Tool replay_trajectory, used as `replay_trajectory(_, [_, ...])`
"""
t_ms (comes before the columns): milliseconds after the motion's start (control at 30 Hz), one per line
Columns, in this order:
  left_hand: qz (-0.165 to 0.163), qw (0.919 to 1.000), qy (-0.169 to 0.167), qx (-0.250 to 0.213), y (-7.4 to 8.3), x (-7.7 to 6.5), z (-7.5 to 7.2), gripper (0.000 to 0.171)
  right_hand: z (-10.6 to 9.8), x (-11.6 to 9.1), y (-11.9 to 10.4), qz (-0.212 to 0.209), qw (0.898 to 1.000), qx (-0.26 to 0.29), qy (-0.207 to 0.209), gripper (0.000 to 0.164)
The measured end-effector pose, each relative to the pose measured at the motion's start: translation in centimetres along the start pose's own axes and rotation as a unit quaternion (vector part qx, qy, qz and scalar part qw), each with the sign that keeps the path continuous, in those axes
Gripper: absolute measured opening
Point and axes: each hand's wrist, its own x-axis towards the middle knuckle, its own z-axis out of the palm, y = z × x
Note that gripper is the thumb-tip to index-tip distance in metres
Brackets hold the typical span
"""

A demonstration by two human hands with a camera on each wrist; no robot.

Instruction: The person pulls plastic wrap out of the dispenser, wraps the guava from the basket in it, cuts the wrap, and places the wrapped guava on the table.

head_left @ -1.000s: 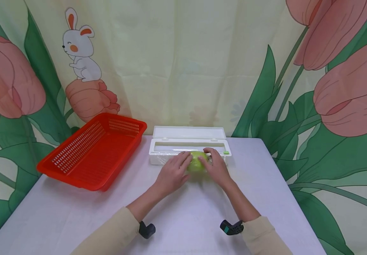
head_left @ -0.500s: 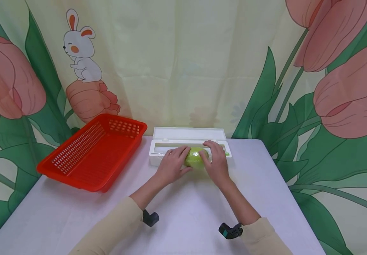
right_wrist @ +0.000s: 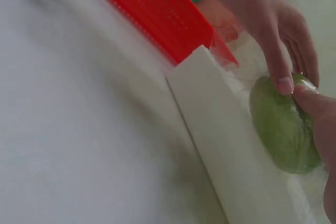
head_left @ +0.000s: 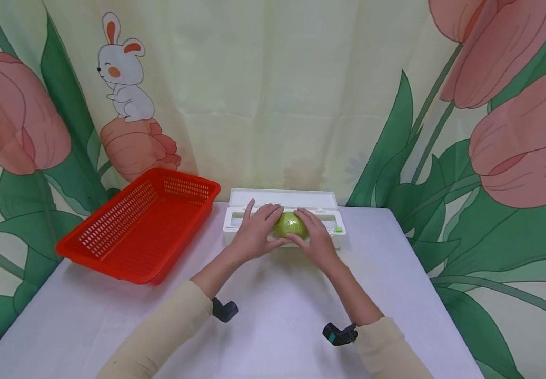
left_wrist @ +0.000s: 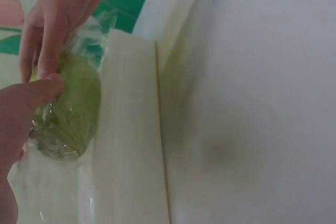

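Observation:
A round green fruit point(head_left: 290, 225), with clear cling film around it, is held between my two hands over the white cling film dispenser point(head_left: 235, 238). My left hand point(head_left: 257, 231) grips its left side, index finger on top and thumb on the near face. On the other side my right hand point(head_left: 317, 239) curls round it, and the two thumbs come together in front. Crinkled film point(left_wrist: 63, 145) clings to the fruit in the left wrist view and spreads toward the box. The dispenser's lid point(head_left: 282, 198) stands raised at the back.
A red plastic basket point(head_left: 135, 239) with slotted sides stands on the left of the white-covered table point(head_left: 273, 326). A small green piece point(head_left: 338, 229) sits at the dispenser's right end. Behind the table hangs a curtain point(head_left: 263, 105) printed with tulips and a rabbit.
Both hands have lifted the fruit slightly away from me, over the dispenser. The thumbs have closed in on its near side, and a left finger now sticks up.

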Motion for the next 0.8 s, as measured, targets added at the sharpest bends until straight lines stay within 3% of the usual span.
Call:
replay_trajectory(167, [0.066,0.9957,0.061,-0.023,1.1,-0.2,0.2,0.079,-0.2,1.0,0.2,0.029,0.999,0.011,-0.021,0.062])
replay_trajectory(267, [0.072,0.9938,0.073,-0.044,1.6,-0.3,0.9,0.081,-0.2,1.4,0.4,0.038,0.999,0.007,-0.032,0.063])
replay_trajectory(500, [-0.003,0.9979,0.053,-0.038,0.4,0.0,2.6,0.095,-0.2,1.9,0.7,0.054,0.997,0.023,-0.05,0.061])
replay_trajectory(667, [-0.033,0.9953,0.032,-0.085,-0.5,0.2,3.3,0.093,0.0,2.1,1.2,0.059,0.995,0.047,-0.064,0.063])
replay_trajectory(800, [-0.051,0.9915,0.031,-0.116,-0.8,0.4,3.6,0.093,0.3,2.2,1.6,0.066,0.993,0.065,-0.074,0.076])
